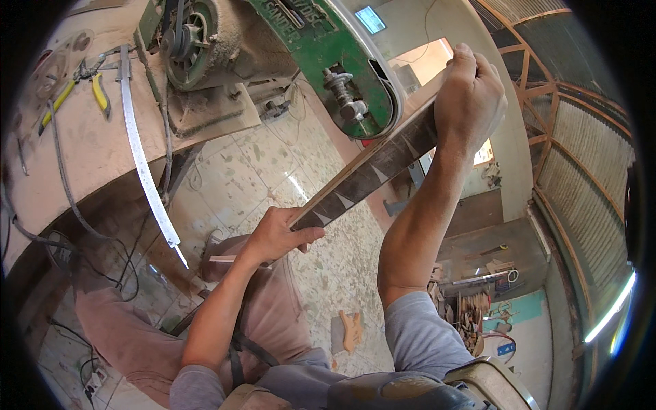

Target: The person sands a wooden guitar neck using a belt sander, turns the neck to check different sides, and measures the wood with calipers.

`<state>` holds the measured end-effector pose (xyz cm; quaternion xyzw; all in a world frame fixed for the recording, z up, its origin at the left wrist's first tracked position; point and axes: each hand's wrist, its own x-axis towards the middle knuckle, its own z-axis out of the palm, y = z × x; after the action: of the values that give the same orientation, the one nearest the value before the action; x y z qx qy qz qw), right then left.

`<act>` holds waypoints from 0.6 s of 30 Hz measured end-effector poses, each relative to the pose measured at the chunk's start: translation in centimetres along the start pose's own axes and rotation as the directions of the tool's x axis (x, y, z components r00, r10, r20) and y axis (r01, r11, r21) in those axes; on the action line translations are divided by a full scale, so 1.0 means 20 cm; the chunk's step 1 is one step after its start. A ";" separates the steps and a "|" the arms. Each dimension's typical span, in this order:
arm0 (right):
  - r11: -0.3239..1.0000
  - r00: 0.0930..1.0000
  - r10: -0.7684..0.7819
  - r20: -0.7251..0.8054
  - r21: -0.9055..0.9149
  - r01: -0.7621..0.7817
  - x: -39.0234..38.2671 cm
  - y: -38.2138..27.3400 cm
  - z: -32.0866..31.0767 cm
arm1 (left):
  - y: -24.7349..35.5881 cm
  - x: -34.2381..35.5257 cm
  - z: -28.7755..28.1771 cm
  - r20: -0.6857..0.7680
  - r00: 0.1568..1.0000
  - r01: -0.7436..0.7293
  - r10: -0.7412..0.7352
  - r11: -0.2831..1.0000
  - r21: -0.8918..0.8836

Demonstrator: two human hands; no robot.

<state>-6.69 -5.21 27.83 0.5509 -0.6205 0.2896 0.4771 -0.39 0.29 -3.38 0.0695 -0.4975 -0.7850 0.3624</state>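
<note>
A guitar neck (393, 162) with a dark fingerboard and pale triangular inlays slants across the middle, lower end left, upper end right. My left hand (283, 234) is closed round its lower end, thumb along the edge. Around the upper end my right hand (471, 102) is wrapped, with that arm stretched out. The neck's far edge lies at the rounded nose of a green belt sander (311, 65); whether it touches the belt I cannot make out. A pale strip (222, 259) shows just below my left wrist.
On the dusty workbench (102, 150) at left lie yellow-handled pliers (101, 94) and a metal ruler-like strip (140, 147) jutting past the edge. The sander's motor pulley (188, 42) stands behind. Cables (65, 174) hang at left. A wooden piece (352, 331) lies on the floor; tools and scraps (471, 318) sit right.
</note>
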 end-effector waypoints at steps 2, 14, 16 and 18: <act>0.993 0.999 -0.035 0.002 -0.112 0.035 0.00 -0.02 -0.01 | -0.07 0.02 -0.03 0.077 0.996 0.039 -0.035 0.998 -0.044; 0.931 0.993 -0.103 0.054 -0.347 0.116 0.01 -0.01 0.01 | -0.05 0.01 -0.02 0.267 0.963 0.108 -0.043 0.966 -0.234; 0.955 0.994 -0.094 0.057 -0.275 0.107 0.03 -0.03 -0.01 | -0.05 0.00 0.00 0.255 0.965 0.123 -0.055 0.958 -0.259; 0.951 0.994 -0.085 0.072 -0.291 0.103 0.03 -0.02 0.01 | -0.04 0.00 0.01 0.242 0.969 0.117 -0.055 0.961 -0.251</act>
<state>-6.27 -5.73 28.27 0.5111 -0.6435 0.1548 0.5484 -0.80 0.65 -3.88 -0.0499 -0.4242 -0.8621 0.2729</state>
